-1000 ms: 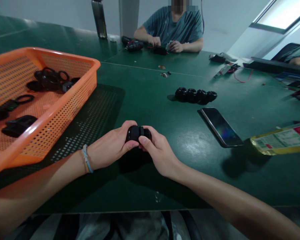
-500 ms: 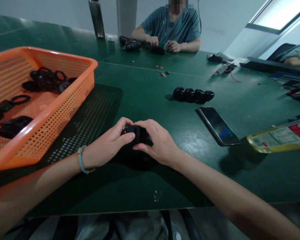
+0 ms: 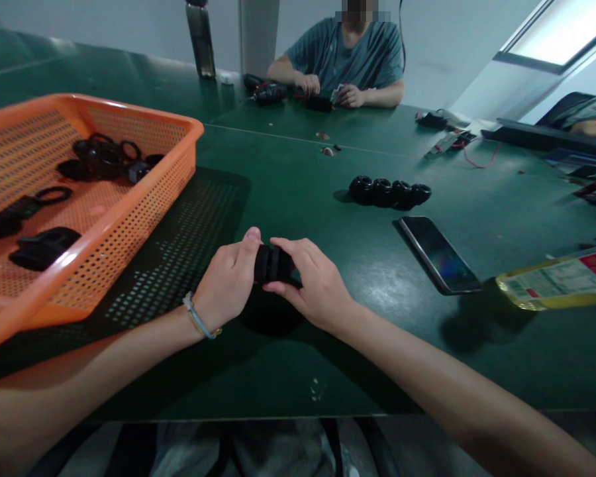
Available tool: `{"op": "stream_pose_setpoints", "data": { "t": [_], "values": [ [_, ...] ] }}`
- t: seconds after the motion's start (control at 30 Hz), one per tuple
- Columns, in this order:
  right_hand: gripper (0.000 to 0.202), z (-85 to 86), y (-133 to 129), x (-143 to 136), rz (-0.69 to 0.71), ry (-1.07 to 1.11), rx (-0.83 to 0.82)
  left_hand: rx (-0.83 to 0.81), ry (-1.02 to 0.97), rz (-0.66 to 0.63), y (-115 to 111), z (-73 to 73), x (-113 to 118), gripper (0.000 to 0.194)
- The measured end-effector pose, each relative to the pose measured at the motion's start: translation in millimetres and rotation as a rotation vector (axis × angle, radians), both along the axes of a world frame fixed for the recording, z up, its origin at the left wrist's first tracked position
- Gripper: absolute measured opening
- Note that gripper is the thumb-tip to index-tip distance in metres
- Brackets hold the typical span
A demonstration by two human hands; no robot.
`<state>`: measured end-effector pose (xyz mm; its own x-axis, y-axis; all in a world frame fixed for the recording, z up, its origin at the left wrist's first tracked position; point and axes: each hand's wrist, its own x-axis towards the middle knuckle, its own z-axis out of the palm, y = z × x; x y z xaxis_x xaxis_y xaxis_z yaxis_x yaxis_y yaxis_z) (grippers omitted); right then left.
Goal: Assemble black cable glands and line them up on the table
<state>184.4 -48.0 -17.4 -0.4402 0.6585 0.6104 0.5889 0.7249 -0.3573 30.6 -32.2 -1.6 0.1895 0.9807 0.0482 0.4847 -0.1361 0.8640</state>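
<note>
Between my two hands, low over the green table [image 3: 298,371], is a small black ribbed part [image 3: 269,264]. My right hand [image 3: 320,278] grips its right side, thumb below and fingers over the top. Against its left end presses my left hand [image 3: 228,275], fingers curled behind and thumb pointing up. Much of the part is covered by the fingers, so its exact kind cannot be made out. Past my right hand, a row of several glossy black ring-like pieces [image 3: 390,192] lies on the table.
An orange perforated basket [image 3: 144,225] holding several black parts stands at the left. To the right lie a phone [image 3: 440,255] and a bottle of yellow liquid [image 3: 551,281]. Across the table a person [image 3: 345,63] sits near a power drill [image 3: 268,93]; a dark bottle [image 3: 201,43] stands behind.
My left hand has turned, its thumb lifting off the black part's top to point upward. My right hand keeps its grip. The whole view has shifted slightly.
</note>
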Motion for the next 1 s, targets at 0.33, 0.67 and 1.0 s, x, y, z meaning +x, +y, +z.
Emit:
{"op": "stream_pose_setpoints", "data": {
  "t": [0.33,0.67,1.0],
  "values": [
    [0.032,-3.1,-3.7,-10.8,-0.067,0.140,-0.250,0.219,0.228,0.065,1.5,-0.8,1.5,0.052],
    [0.026,12.8,-12.2,-13.8,-0.104,0.262,-0.553,0.300,0.290,0.042,-1.5,-1.2,0.0,0.049],
    [0.026,15.2,-15.6,-14.0,-0.096,0.384,-0.714,0.436,0.354,0.008,-1.9,0.8,-3.0,0.046]
  ]
}}
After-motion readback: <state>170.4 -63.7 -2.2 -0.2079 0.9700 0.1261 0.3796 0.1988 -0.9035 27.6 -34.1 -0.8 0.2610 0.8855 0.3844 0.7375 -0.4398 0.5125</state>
